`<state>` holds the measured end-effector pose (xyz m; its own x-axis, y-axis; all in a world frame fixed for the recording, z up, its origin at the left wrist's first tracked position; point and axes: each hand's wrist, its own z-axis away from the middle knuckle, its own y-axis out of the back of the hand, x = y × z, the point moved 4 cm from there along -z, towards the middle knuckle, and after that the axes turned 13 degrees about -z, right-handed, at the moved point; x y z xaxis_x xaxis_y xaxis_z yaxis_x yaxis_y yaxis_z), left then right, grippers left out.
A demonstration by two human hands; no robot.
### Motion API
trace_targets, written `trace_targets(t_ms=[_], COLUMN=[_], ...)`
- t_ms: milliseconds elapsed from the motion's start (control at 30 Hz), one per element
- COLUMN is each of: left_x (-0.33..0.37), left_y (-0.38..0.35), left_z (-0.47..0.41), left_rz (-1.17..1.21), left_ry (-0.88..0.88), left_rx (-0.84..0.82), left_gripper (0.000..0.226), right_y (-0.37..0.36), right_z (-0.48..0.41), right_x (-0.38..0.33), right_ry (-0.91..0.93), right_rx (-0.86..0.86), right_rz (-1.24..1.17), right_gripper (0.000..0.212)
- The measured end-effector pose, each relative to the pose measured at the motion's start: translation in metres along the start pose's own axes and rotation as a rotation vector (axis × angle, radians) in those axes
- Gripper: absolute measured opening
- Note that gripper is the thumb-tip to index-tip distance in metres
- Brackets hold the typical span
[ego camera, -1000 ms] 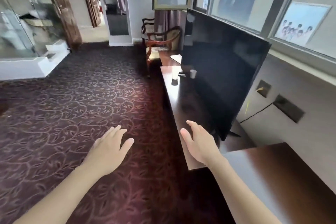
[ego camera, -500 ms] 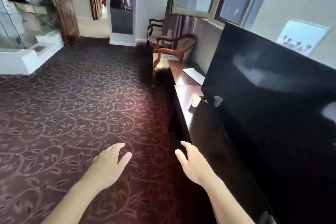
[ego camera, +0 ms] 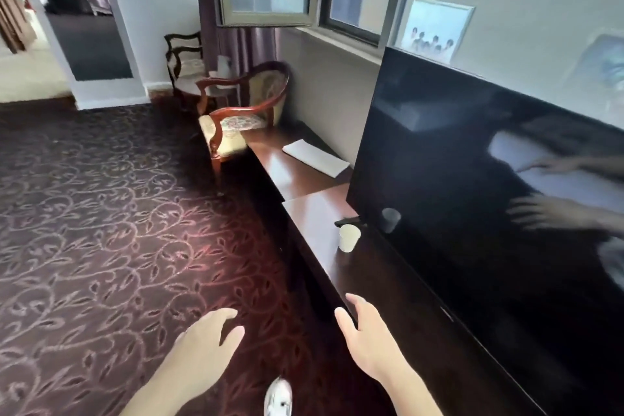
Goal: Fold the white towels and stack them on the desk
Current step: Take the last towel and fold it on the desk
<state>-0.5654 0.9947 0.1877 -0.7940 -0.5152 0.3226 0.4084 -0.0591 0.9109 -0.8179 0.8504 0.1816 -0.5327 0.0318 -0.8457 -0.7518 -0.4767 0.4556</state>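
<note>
A flat folded white towel [ego camera: 315, 157] lies on the far, lower section of the dark wooden desk [ego camera: 290, 176], just left of the television. My left hand [ego camera: 206, 344] hovers over the carpet at the bottom of the view, fingers apart and empty. My right hand [ego camera: 366, 336] is raised beside the near desk edge, also empty with fingers spread. Both hands are well short of the towel.
A large black television [ego camera: 472, 199] stands on the near desk section [ego camera: 378, 277], with a white paper cup [ego camera: 348, 237] in front of it. A wooden armchair [ego camera: 241, 118] sits at the desk's far end, another chair behind it. My shoe [ego camera: 278, 398] shows on the patterned carpet.
The view has moved forward along the desk; the towel, cup and armchair are closer. Both hands stayed open and empty, low in the view.
</note>
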Motion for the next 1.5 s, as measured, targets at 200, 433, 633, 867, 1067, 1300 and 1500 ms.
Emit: trace_targets(t_ms=[200,433,633,867,1067,1300,1500], left_x=[-0.024,-0.057,-0.076,-0.053,0.004,0.055,0.069], left_y=[0.024,0.097,0.151,0.196,0.211,0.146,0.065], left_z=[-0.158,-0.313,-0.479,-0.651,-0.768,-0.913,-1.045], left_rz=[-0.063,-0.097,-0.130,-0.226,-0.354,-0.587,-0.837], left_ry=[0.009,-0.004,-0.125,-0.364,-0.553,-0.680,-0.754], left_rx=[-0.047,-0.006,0.015,-0.074,-0.170,-0.365,-0.483], left_gripper=[0.043,0.048,0.051,0.055,0.056,0.059,0.064], right_y=[-0.034,-0.072,-0.107,-0.121,-0.107,-0.076,-0.063], right_z=[-0.160,-0.314,-0.447,-0.543,-0.626,-0.768,-0.898], right_x=[-0.039,-0.139,-0.200,-0.236,-0.239,-0.159,-0.075], right_ry=[-0.055,-0.023,-0.056,-0.182,-0.277,-0.438,-0.607], right_rx=[-0.043,-0.133,-0.063,0.103,0.200,0.205,0.111], right_rz=[0.018,0.116,0.147,0.129,0.074,0.100,0.230], right_gripper=[0.060,0.056,0.055,0.054,0.056,0.054,0.052])
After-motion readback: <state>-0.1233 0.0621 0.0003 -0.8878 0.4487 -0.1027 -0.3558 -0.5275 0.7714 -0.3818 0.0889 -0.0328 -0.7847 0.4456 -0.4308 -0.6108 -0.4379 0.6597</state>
